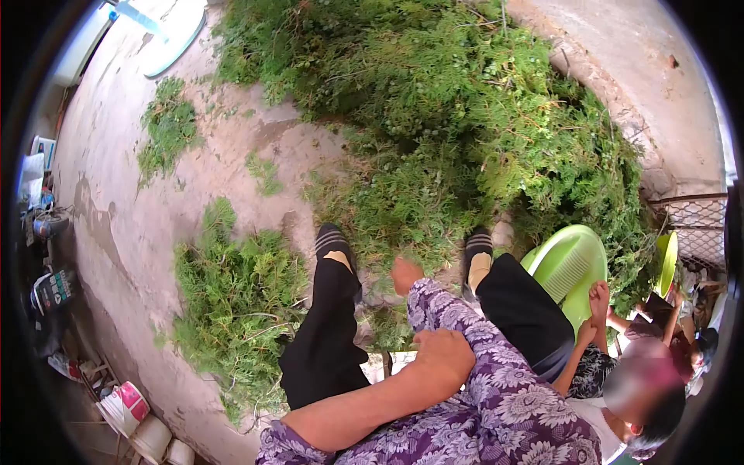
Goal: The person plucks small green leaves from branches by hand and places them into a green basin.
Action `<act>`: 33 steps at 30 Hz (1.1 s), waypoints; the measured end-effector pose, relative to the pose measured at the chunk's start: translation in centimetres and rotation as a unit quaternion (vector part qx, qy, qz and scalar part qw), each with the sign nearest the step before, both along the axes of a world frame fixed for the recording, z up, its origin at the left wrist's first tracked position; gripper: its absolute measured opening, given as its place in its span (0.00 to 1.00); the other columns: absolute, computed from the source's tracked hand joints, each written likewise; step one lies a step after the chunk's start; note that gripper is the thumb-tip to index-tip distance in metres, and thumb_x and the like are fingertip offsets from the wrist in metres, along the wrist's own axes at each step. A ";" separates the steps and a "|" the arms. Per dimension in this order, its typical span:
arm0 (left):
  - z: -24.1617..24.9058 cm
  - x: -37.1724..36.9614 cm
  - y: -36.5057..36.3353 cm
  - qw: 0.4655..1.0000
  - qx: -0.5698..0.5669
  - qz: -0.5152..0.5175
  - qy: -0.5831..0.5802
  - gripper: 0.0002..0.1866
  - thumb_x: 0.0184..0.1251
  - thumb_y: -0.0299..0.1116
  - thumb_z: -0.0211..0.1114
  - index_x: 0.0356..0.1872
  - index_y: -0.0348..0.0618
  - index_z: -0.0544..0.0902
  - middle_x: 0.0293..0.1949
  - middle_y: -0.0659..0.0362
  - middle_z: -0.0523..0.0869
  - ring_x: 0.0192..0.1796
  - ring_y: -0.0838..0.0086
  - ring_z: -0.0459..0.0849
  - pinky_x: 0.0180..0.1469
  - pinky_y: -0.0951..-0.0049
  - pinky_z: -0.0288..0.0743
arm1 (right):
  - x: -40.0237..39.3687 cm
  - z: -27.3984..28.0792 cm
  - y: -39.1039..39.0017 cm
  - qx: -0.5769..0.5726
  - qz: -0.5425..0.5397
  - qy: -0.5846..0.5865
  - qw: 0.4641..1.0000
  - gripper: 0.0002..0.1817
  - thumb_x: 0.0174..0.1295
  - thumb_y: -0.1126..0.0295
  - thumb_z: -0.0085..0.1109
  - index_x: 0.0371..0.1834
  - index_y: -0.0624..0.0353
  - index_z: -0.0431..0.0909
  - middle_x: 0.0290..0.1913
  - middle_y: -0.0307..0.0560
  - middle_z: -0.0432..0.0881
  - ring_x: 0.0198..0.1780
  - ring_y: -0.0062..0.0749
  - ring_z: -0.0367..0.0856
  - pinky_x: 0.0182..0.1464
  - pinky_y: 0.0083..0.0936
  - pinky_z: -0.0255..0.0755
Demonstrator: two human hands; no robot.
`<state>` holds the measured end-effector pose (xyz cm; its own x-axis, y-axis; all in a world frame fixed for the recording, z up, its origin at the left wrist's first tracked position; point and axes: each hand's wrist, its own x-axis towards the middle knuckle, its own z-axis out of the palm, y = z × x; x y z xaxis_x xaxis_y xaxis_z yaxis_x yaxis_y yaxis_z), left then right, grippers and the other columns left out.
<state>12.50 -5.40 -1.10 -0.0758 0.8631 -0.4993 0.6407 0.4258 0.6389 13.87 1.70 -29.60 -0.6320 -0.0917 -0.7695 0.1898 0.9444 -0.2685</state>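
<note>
My left hand [442,358] lies across my right forearm, its fingers curled against the purple floral sleeve [496,349]. Beyond the cuff my right hand [406,276] hangs between my shoes, with its fingers bent inward. Whatever those fingers may hold is hidden. Cut green conifer branches [395,209] cover the ground just past my right hand. To the left of my leg is a smaller heap of branches [232,287].
A green plastic washboard basin [570,271] stands beside my right knee. Close on the right sits another person [593,372] with raised hands. White buckets [124,407] line the lower left. Wire mesh [697,225] is at far right.
</note>
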 end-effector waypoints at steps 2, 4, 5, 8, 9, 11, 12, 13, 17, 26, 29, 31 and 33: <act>-0.2 0.0 -0.2 0.999 -0.010 0.005 0.049 0.10 0.45 0.28 0.59 0.29 0.34 0.81 0.33 0.51 0.79 0.38 0.60 0.79 0.32 0.58 0.72 | 0.4 -0.5 0.1 -0.008 -0.008 -0.011 1.000 0.12 0.44 0.74 0.54 0.35 0.58 0.78 0.58 0.55 0.65 0.52 0.51 0.71 0.51 0.40 0.68; -0.2 -0.3 -0.3 0.995 -0.020 0.008 0.096 0.10 0.45 0.28 0.59 0.29 0.35 0.81 0.33 0.51 0.79 0.38 0.60 0.79 0.32 0.59 0.72 | 0.3 -0.1 0.3 -0.003 -0.006 -0.022 1.000 0.13 0.43 0.77 0.53 0.35 0.59 0.78 0.56 0.57 0.68 0.51 0.52 0.72 0.49 0.40 0.70; 0.0 -0.6 -0.3 0.996 -0.019 0.008 0.083 0.10 0.45 0.28 0.60 0.29 0.35 0.81 0.33 0.51 0.79 0.38 0.60 0.79 0.32 0.59 0.72 | 0.1 0.1 0.4 -0.004 -0.005 -0.023 1.000 0.13 0.43 0.77 0.53 0.35 0.59 0.78 0.56 0.57 0.68 0.51 0.52 0.72 0.49 0.40 0.70; 0.1 -0.6 -0.1 0.998 0.001 0.015 0.067 0.09 0.45 0.28 0.60 0.29 0.35 0.81 0.33 0.51 0.79 0.38 0.61 0.79 0.32 0.60 0.72 | -0.4 0.3 1.2 0.006 -0.001 -0.031 0.999 0.11 0.44 0.77 0.52 0.32 0.60 0.78 0.45 0.56 0.76 0.46 0.51 0.76 0.45 0.38 0.71; 0.1 -0.5 -0.1 0.998 0.017 0.021 0.062 0.09 0.45 0.28 0.60 0.28 0.35 0.81 0.32 0.51 0.78 0.37 0.62 0.79 0.32 0.61 0.72 | -0.9 0.8 1.5 -0.013 -0.004 -0.032 0.999 0.09 0.44 0.76 0.52 0.30 0.60 0.78 0.40 0.54 0.78 0.42 0.50 0.77 0.44 0.37 0.72; 0.2 -0.8 -0.1 0.998 0.031 0.026 0.053 0.09 0.45 0.28 0.60 0.28 0.36 0.81 0.32 0.52 0.78 0.36 0.62 0.79 0.31 0.62 0.72 | -2.1 1.8 2.5 -0.029 -0.005 -0.031 0.999 0.07 0.45 0.76 0.52 0.28 0.60 0.78 0.35 0.53 0.80 0.38 0.48 0.78 0.42 0.35 0.72; 0.3 -0.9 -0.2 0.998 0.044 0.029 0.043 0.08 0.45 0.29 0.60 0.27 0.37 0.81 0.31 0.53 0.78 0.35 0.63 0.79 0.31 0.62 0.72 | -2.9 2.5 3.4 -0.098 -0.044 -0.026 0.994 0.07 0.44 0.75 0.53 0.28 0.60 0.78 0.33 0.51 0.80 0.35 0.43 0.78 0.41 0.33 0.72; 0.3 -1.0 -0.1 0.997 0.051 0.031 0.045 0.08 0.45 0.29 0.60 0.27 0.37 0.81 0.31 0.53 0.78 0.35 0.63 0.79 0.31 0.62 0.72 | -3.5 3.4 4.5 -0.164 -0.082 -0.021 0.983 0.07 0.44 0.74 0.54 0.27 0.60 0.79 0.32 0.49 0.80 0.33 0.38 0.78 0.40 0.30 0.72; 0.3 -2.3 0.1 0.989 0.098 0.062 0.097 0.07 0.44 0.29 0.60 0.28 0.42 0.81 0.30 0.55 0.78 0.36 0.64 0.78 0.31 0.64 0.72 | -5.6 11.8 9.0 -0.371 -0.371 -0.057 0.849 0.15 0.53 0.68 0.55 0.42 0.66 0.78 0.33 0.48 0.82 0.34 0.29 0.79 0.39 0.23 0.73; 3.1 -8.2 0.1 0.840 0.331 0.409 0.133 0.17 0.50 0.30 0.64 0.41 0.33 0.74 0.44 0.49 0.77 0.43 0.61 0.78 0.40 0.66 0.75 | -6.4 27.6 13.9 -0.536 -0.460 0.044 0.706 0.16 0.59 0.69 0.55 0.46 0.69 0.74 0.40 0.47 0.79 0.36 0.24 0.78 0.42 0.19 0.73; 3.0 -9.0 0.7 0.761 0.362 0.537 -0.032 0.17 0.54 0.30 0.64 0.42 0.32 0.73 0.45 0.49 0.76 0.44 0.68 0.78 0.42 0.73 0.74 | -6.0 29.0 13.0 -0.603 -0.467 0.080 0.642 0.16 0.58 0.70 0.55 0.46 0.70 0.73 0.43 0.51 0.78 0.38 0.28 0.79 0.45 0.22 0.74; 2.8 -9.2 1.1 0.733 0.397 0.550 -0.048 0.16 0.58 0.33 0.62 0.43 0.34 0.74 0.41 0.55 0.78 0.39 0.79 0.76 0.38 0.80 0.71 | -6.3 30.1 11.1 -0.696 -0.442 0.096 0.557 0.18 0.57 0.67 0.57 0.47 0.69 0.73 0.45 0.48 0.78 0.45 0.28 0.77 0.47 0.23 0.72; 3.0 -9.5 1.2 0.719 0.342 0.537 -0.281 0.15 0.58 0.31 0.61 0.45 0.34 0.74 0.36 0.56 0.79 0.34 0.80 0.75 0.30 0.80 0.70 | -6.8 30.7 10.3 -0.725 -0.423 0.088 0.537 0.19 0.56 0.67 0.57 0.47 0.69 0.73 0.45 0.49 0.78 0.47 0.29 0.76 0.50 0.25 0.69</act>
